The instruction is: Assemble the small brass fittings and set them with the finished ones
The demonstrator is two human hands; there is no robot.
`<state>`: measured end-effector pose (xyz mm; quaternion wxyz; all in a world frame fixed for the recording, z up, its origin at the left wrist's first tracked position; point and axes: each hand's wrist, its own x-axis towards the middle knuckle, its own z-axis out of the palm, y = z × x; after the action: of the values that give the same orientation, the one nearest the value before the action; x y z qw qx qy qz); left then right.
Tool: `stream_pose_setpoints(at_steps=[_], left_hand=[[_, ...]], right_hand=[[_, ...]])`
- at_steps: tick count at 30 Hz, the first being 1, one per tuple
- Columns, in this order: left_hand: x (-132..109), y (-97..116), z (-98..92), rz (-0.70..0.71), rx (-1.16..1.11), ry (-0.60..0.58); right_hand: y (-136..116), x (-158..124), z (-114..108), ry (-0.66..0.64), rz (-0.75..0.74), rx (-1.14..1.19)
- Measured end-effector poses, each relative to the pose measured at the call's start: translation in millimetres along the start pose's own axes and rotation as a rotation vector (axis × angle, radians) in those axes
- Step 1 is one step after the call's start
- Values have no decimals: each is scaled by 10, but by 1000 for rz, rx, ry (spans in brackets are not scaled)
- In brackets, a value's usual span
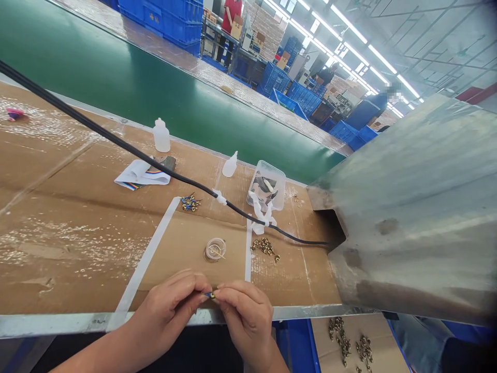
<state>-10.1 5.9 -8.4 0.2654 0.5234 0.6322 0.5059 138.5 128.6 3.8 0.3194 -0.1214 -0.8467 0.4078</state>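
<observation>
Left hand (166,311) and right hand (246,318) curl nearly closed, their fingertips pinching a small blue-and-brass terminal (209,295) just above the table (58,248) edge. A slip could drop it over that edge. A brass pile (265,247), clear dish (215,249) and black cable (248,213) lie beyond.

Tiny blue-and-brass component (210,295), lying roughly level, pinched between left hand (169,313) and right hand (246,318), just above counter edge (77,322)
</observation>
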Motion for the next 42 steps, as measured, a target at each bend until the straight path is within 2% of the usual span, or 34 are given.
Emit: stream_pose_setpoints(at_steps=[5,8,11,17,22,31,42], left_hand=[[-5,1,-3,-5,6,6],[9,6,-6,-54,-8,9],[50,30,-24,-192,-105,-24],[109,87,-50,-445,-489,-83],[122,149,-26,-565,-556,-130],[109,124,17,-587,-518,-140],[133,130,12,-580,-522,-143]], right_hand=[[0,-10,13,-1,27,18],[-32,-10,22,5,97,57],[-79,14,30,38,168,118],[-127,36,13,38,188,163],[-118,32,-5,9,282,204],[-107,54,75,74,450,238],[-88,27,75,57,438,194]])
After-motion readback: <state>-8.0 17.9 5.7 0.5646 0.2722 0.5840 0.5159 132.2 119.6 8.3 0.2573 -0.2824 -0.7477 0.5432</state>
